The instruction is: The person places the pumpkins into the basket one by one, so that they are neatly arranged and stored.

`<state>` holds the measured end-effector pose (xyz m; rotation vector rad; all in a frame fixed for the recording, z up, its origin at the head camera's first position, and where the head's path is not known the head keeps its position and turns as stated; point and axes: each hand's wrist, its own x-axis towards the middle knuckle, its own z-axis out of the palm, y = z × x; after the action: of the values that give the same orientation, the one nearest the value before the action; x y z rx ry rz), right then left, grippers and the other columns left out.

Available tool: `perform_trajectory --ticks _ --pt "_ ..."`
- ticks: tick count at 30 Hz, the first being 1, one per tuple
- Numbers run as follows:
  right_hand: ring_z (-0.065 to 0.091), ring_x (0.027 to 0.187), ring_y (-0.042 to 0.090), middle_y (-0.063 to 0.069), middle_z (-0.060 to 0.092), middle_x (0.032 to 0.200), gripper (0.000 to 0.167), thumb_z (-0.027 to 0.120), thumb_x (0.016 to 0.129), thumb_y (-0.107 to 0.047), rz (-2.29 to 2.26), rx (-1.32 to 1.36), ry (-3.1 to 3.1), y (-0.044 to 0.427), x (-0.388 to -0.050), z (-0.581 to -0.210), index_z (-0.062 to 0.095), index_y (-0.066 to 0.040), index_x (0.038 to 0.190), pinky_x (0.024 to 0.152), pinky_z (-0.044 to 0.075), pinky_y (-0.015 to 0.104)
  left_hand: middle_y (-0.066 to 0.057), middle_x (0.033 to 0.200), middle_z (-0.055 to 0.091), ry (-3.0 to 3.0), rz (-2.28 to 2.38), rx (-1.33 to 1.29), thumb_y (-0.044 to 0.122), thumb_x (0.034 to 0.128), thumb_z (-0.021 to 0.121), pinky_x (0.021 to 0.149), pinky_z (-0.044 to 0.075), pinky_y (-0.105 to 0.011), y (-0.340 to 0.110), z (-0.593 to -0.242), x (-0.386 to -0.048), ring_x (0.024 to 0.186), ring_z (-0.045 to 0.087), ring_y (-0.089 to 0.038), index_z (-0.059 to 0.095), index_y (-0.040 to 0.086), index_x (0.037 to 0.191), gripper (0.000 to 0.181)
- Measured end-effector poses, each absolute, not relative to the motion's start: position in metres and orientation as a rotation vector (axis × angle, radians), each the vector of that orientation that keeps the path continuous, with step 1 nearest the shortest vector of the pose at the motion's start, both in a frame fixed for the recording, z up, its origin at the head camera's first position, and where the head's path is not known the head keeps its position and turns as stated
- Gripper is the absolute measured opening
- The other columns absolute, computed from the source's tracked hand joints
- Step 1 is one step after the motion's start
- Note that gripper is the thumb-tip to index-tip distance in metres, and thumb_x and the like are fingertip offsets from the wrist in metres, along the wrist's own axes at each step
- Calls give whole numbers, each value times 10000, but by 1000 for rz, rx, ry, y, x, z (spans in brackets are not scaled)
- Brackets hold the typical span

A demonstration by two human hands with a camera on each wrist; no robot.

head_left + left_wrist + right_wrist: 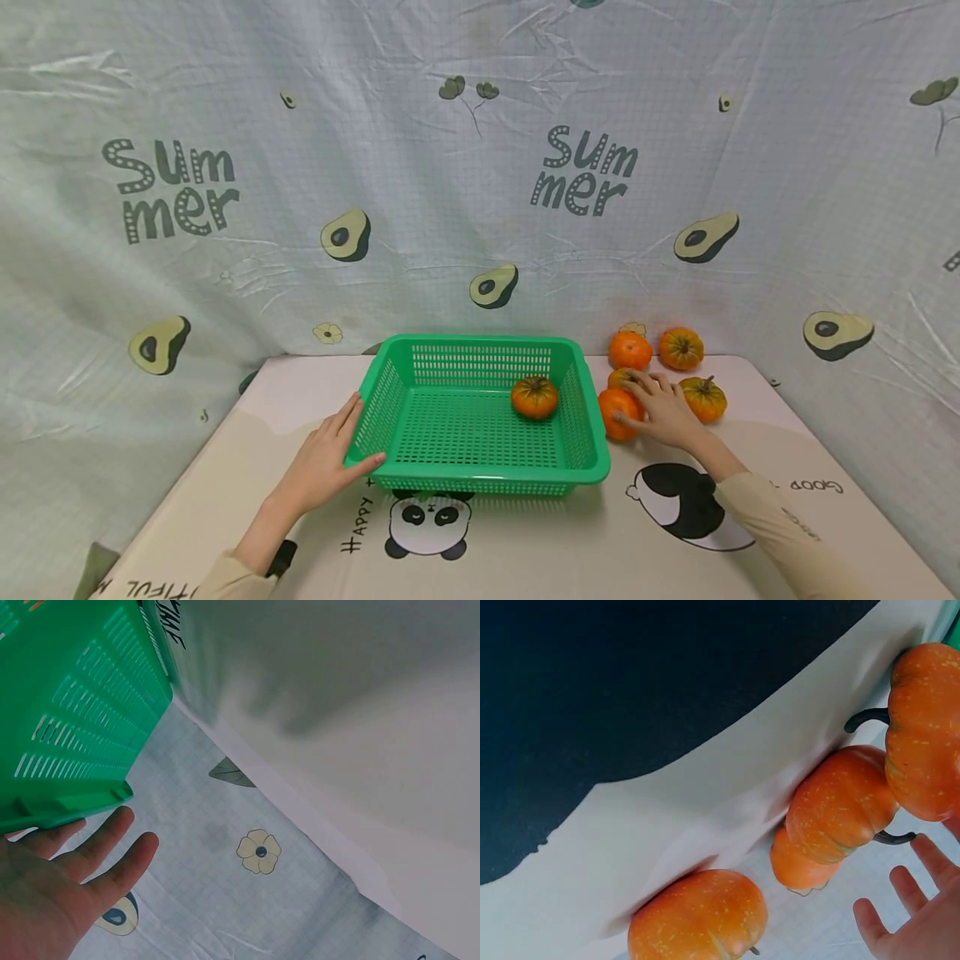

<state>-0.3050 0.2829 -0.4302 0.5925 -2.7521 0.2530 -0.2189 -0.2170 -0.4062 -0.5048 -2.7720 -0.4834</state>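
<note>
A green plastic basket [480,473] stands on the table, with one orange-and-green small pumpkin [535,398] inside towards its right. At the basket's left side my left hand [324,462] rests with straight fingers, its thumb over the front left corner of the rim. My right hand [663,412] reaches over the pumpkins right of the basket. Its thumb lies by the nearest orange pumpkin [617,414], and its fingers extend over a green-topped pumpkin [619,378] just behind. In the right wrist view, spread fingers [911,891] lie beside a pumpkin's dark stem; the thumb is hidden.
More pumpkins sit at the back right: an orange one [630,351], a greenish one [681,348] and another [705,400] right of my right hand. A printed cloth [420,208] hangs behind the table [540,550], whose cover carries a panda print.
</note>
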Motion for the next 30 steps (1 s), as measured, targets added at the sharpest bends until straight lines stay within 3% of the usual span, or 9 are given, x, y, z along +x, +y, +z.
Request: perform_trajectory --ticks 11,19,25,30 --pt "328 1147 389 169 383 1351 605 679 746 -384 283 656 -2731 289 -299 -431 514 -54 1225 883 291 614 -179 1472 202 -2778 -503 -500 496 812 556 942 325 -564 -217 -407 -219 1258 325 -398 215 -8 1409 852" --pt "398 1025 297 128 554 1167 629 731 700 -319 331 734 -2749 291 -292 -425 484 -49 1212 838 378 516 -181 1474 191 -2779 -510 -507 492 814 556 945 324 -566 -218 -406 -220 1258 322 -408 207 -13 1409 855" --pt "403 948 241 88 546 1167 641 769 662 -235 269 867 -2683 296 -288 -419 511 -116 1236 759 387 411 -183 1474 191 -2784 -513 -508 492 815 555 951 320 -564 -217 -405 -221 1259 322 -407 204 -15 1409 856" --pt "396 991 252 67 525 1192 609 766 662 -217 257 848 -2729 298 -282 -418 522 -169 1218 817 388 479 -187 1471 197 -2778 -521 -512 486 814 560 942 326 -566 -218 -406 -220 1254 325 -412 212 -18 1406 852"
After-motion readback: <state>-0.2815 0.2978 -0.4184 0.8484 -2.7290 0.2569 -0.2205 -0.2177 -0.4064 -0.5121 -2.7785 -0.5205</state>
